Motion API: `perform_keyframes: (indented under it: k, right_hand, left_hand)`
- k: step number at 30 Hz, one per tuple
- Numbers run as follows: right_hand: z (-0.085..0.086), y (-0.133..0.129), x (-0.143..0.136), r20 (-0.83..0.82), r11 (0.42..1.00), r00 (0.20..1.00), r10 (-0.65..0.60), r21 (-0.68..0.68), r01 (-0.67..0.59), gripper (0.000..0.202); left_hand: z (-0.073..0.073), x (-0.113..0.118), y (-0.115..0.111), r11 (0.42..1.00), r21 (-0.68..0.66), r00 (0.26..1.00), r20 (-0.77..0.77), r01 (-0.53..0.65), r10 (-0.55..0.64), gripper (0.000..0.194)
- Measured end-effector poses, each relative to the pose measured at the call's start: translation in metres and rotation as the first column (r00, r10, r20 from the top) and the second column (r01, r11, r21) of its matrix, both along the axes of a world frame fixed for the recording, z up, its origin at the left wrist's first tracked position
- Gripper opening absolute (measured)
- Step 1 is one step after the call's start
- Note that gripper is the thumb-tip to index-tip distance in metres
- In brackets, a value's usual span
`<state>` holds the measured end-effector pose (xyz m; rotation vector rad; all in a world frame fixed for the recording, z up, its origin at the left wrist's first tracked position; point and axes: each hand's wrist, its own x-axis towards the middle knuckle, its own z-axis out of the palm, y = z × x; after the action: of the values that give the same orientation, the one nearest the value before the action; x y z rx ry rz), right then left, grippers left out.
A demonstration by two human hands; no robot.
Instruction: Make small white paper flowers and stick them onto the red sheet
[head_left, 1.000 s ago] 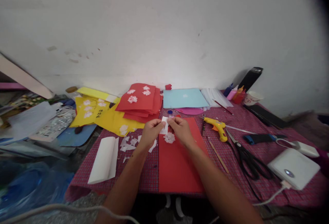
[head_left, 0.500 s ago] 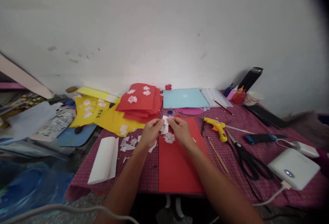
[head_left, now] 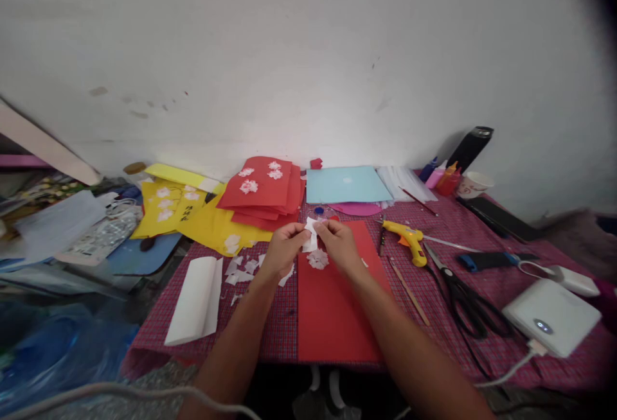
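Note:
A small piece of white paper [head_left: 311, 234] is pinched between my two hands, above the top of a red sheet [head_left: 340, 317]. My left hand [head_left: 284, 250] is closed on its left side, thumb and fingertips together. On its right side, my right hand [head_left: 339, 243] pinches it the same way. Just below my fingers, a whitish paper flower [head_left: 317, 259] lies on the red sheet. Torn white paper scraps [head_left: 243, 270] are scattered left of my left hand, beside a folded white paper [head_left: 195, 301].
Red sheets with flowers [head_left: 263, 185] and yellow sheets [head_left: 212, 224] lie behind left. A light blue sheet [head_left: 347, 185] is at the back. To the right lie a yellow glue gun [head_left: 407, 240], black scissors [head_left: 465, 301], a wooden stick [head_left: 409, 295] and a white box [head_left: 552, 317].
The white paper between my fingers looks narrower and has shifted slightly in the grip. My hands stay in nearly the same place.

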<state>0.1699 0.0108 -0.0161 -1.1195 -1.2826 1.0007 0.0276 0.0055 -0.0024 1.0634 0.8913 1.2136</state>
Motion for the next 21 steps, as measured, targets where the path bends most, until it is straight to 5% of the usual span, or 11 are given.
perform_keyframes:
  k: [5,9,14,21]
  right_hand:
    - [0.001,0.0,-0.001,0.0,1.0,1.0,-0.015,0.023,0.015,0.033]
    - [0.006,-0.004,-0.001,-0.016,0.977,0.99,-0.141,0.158,0.142,0.015]
    - [0.012,-0.011,0.0,0.242,0.927,0.953,-0.18,0.367,0.081,0.01]
    - [0.007,-0.008,-0.001,0.343,0.939,0.925,-0.162,0.343,0.038,0.009]
  left_hand:
    - [0.001,0.001,-0.001,0.998,-0.054,0.999,0.029,0.019,-0.017,0.023]
    - [0.003,0.002,-0.002,0.995,-0.103,1.0,-0.002,-0.01,0.01,0.025]
    - [0.001,0.001,-0.001,0.996,-0.082,0.999,-0.035,-0.02,0.017,0.026]
    - [0.0,-0.002,-0.002,0.98,0.176,0.963,-0.235,-0.091,0.132,0.018]
